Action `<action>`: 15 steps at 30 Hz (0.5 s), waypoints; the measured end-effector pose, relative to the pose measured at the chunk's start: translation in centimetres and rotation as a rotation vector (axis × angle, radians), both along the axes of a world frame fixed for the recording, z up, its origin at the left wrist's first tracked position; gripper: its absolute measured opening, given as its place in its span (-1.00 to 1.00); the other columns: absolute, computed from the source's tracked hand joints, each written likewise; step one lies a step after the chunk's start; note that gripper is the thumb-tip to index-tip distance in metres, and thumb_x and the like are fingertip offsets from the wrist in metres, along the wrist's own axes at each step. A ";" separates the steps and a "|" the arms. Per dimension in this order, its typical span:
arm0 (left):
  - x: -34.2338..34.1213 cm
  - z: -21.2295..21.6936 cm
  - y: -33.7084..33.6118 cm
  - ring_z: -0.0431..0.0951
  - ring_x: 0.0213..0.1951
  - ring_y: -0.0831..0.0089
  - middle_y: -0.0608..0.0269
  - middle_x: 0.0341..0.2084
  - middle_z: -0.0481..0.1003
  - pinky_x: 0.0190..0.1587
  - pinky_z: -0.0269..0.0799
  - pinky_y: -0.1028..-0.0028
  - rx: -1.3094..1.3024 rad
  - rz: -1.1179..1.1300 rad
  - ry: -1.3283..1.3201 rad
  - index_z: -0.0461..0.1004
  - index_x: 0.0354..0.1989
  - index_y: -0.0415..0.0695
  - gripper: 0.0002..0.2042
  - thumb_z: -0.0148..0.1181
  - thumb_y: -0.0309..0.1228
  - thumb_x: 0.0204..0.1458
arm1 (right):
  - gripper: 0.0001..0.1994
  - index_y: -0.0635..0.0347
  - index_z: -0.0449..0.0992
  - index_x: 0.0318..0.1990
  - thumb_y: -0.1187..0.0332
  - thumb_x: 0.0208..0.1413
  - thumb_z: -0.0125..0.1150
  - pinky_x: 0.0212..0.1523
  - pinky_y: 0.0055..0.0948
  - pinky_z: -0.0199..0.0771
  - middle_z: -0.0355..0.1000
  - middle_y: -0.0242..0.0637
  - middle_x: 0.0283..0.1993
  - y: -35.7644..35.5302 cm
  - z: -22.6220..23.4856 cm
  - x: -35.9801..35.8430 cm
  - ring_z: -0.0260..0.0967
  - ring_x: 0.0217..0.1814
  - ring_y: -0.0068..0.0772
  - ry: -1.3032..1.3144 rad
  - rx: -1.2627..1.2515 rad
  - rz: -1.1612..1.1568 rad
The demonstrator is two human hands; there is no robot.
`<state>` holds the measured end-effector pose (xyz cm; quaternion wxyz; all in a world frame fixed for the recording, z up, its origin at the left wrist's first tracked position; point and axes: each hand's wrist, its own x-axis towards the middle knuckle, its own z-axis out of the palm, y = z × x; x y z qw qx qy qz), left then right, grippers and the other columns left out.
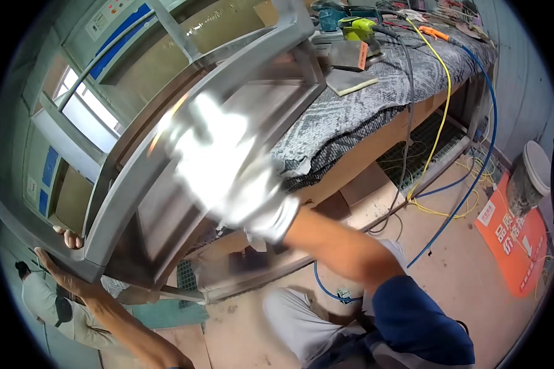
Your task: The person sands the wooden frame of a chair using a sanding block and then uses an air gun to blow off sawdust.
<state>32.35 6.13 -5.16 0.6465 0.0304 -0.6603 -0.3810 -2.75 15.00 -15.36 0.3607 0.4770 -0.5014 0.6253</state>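
Note:
A large grey furniture frame [129, 175] with curved rails and flat inner panels leans across the left and middle of the view. At its lower left corner my bare left hand [68, 278] is closed, its fingers wrapped round the rail. My right hand [221, 166], in a white glove, is over the curved rail and badly smeared by motion. Beside its fingers a thin orange-yellow edge [168, 123] shows along the rail; I cannot make out what it is. The glove hides part of the frame, and its fingers cannot be read.
A patterned grey blanket [326, 132] covers the workbench, with a yellow-green power tool [357, 27] and a sanding pad [351, 82] on it. Yellow and blue hoses [493, 117] run to the floor. A bucket [529, 172] stands at right. Another person [49, 295] is at lower left.

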 end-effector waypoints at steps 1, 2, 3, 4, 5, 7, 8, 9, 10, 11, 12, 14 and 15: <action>-1.1 -0.2 0.4 0.36 -0.30 0.43 0.11 -0.18 0.36 -0.22 0.38 0.43 -0.001 0.026 0.015 0.28 0.07 -0.29 -0.54 0.04 -0.07 0.33 | -0.64 0.26 0.50 -0.02 0.15 0.18 0.17 -0.08 -0.08 0.55 0.43 0.03 -0.06 -0.8 0.7 -5.2 0.42 -0.04 -0.25 -0.018 0.006 -0.115; -0.7 -0.4 0.4 0.35 -0.30 0.44 0.11 -0.18 0.35 -0.21 0.37 0.43 0.027 0.002 0.020 0.27 0.06 -0.29 -0.54 0.04 -0.07 0.33 | -0.62 0.24 0.52 -0.03 0.11 0.18 0.19 -0.07 -0.06 0.56 0.44 0.02 -0.06 -0.8 1.2 -8.8 0.44 -0.04 -0.19 -0.129 0.001 -0.101; -0.5 -0.8 0.0 0.35 -0.30 0.44 0.12 -0.19 0.34 -0.21 0.36 0.44 0.053 -0.034 0.035 0.27 0.05 -0.30 -0.54 0.04 -0.06 0.33 | -0.60 0.22 0.54 -0.04 0.07 0.18 0.21 -0.06 -0.05 0.57 0.45 0.02 -0.06 -0.6 1.8 -12.6 0.45 -0.05 -0.14 -0.236 -0.004 -0.094; -0.7 -0.8 -0.2 0.34 -0.31 0.44 0.13 -0.20 0.34 -0.20 0.36 0.44 0.076 -0.075 0.047 0.27 0.04 -0.30 -0.54 0.04 -0.06 0.33 | -0.58 0.17 0.54 0.00 0.06 0.13 0.27 -0.07 -0.09 0.58 0.46 0.05 -0.01 -1.4 1.9 -15.6 0.45 -0.03 -0.10 -0.198 -0.093 -0.226; -1.9 -1.2 0.0 0.30 -0.33 0.46 0.19 -0.26 0.32 -0.20 0.32 0.47 0.139 -0.045 0.116 0.28 0.04 -0.29 -0.52 0.08 -0.04 0.31 | -0.59 0.15 0.53 0.00 0.06 0.13 0.27 -0.05 -0.08 0.57 0.46 0.02 -0.03 -1.5 1.8 -15.8 0.45 -0.06 -0.12 -0.237 -0.082 -0.249; 0.1 -0.3 0.2 0.27 -0.34 0.48 0.23 -0.32 0.30 -0.22 0.29 0.49 0.150 -0.107 0.018 0.28 0.04 -0.27 -0.51 0.11 -0.02 0.29 | -0.64 0.07 0.53 -0.02 0.05 0.15 0.23 0.00 -0.10 0.55 0.47 -0.12 -0.09 -0.3 2.4 -11.2 0.41 -0.17 -0.20 -0.220 -0.035 -0.138; 1.1 -0.2 -0.4 0.26 -0.35 0.49 0.25 -0.34 0.29 -0.23 0.28 0.51 0.150 -0.157 -0.018 0.28 0.03 -0.26 -0.50 0.12 -0.01 0.28 | -0.58 0.02 0.44 0.10 0.01 0.20 0.14 0.05 -0.10 0.54 0.39 -0.17 0.01 0.0 1.3 -7.6 0.41 -0.13 -0.22 -0.140 -0.006 -0.117; 1.7 -0.3 -0.5 0.22 -0.36 0.51 0.30 -0.39 0.25 -0.24 0.24 0.54 0.193 -0.121 0.036 0.28 0.04 -0.24 -0.48 0.15 0.02 0.25 | -0.51 -0.02 0.35 0.23 -0.03 0.24 0.04 0.11 -0.10 0.53 0.32 -0.23 0.11 -0.2 -0.2 -4.0 0.40 -0.08 -0.24 -0.060 0.032 -0.088; 2.8 0.3 -1.1 0.19 -0.36 0.52 0.31 -0.40 0.24 -0.23 0.21 0.55 0.186 -0.327 -0.110 0.29 0.04 -0.23 -0.48 0.15 0.03 0.25 | -0.47 -0.02 0.34 0.27 -0.02 0.21 0.06 0.09 -0.11 0.53 0.31 -0.21 0.15 0.1 -0.4 -4.1 0.40 -0.06 -0.23 -0.060 0.051 -0.060; 3.6 0.1 -1.6 0.22 -0.33 0.51 0.30 -0.36 0.28 -0.21 0.24 0.55 0.172 -0.229 -0.092 0.29 0.07 -0.23 -0.46 0.15 0.03 0.25 | -0.43 -0.02 0.33 0.32 -0.01 0.19 0.08 0.07 -0.11 0.53 0.29 -0.19 0.19 0.3 -0.7 -4.2 0.40 -0.04 -0.22 -0.059 0.073 -0.036; 3.0 -0.3 -1.4 0.25 -0.30 0.50 0.27 -0.30 0.31 -0.18 0.26 0.53 0.174 -0.086 0.000 0.28 0.11 -0.24 -0.44 0.14 0.04 0.25 | -0.41 0.02 0.41 0.29 0.05 0.10 0.22 -0.02 -0.12 0.54 0.34 -0.09 0.18 0.9 -0.2 -6.1 0.41 -0.04 -0.18 -0.132 0.080 -0.007; 1.1 -0.7 0.0 0.31 -0.23 0.48 0.22 -0.18 0.38 -0.11 0.31 0.50 0.190 0.258 0.232 0.27 0.18 -0.27 -0.40 0.11 0.05 0.26 | -0.38 0.15 0.46 0.26 0.15 0.02 0.39 -0.09 -0.15 0.56 0.40 0.03 0.13 0.6 0.5 -10.3 0.43 -0.03 -0.09 -0.274 0.006 0.032; 0.0 -0.4 0.2 0.34 -0.18 0.45 0.18 -0.14 0.39 -0.07 0.32 0.48 0.199 0.379 0.310 0.26 0.22 -0.26 -0.39 0.08 0.05 0.26 | -0.37 0.25 0.43 0.26 0.21 0.02 0.42 -0.07 -0.16 0.56 0.42 0.07 0.09 0.5 1.1 -12.8 0.44 -0.02 -0.05 -0.337 -0.082 0.033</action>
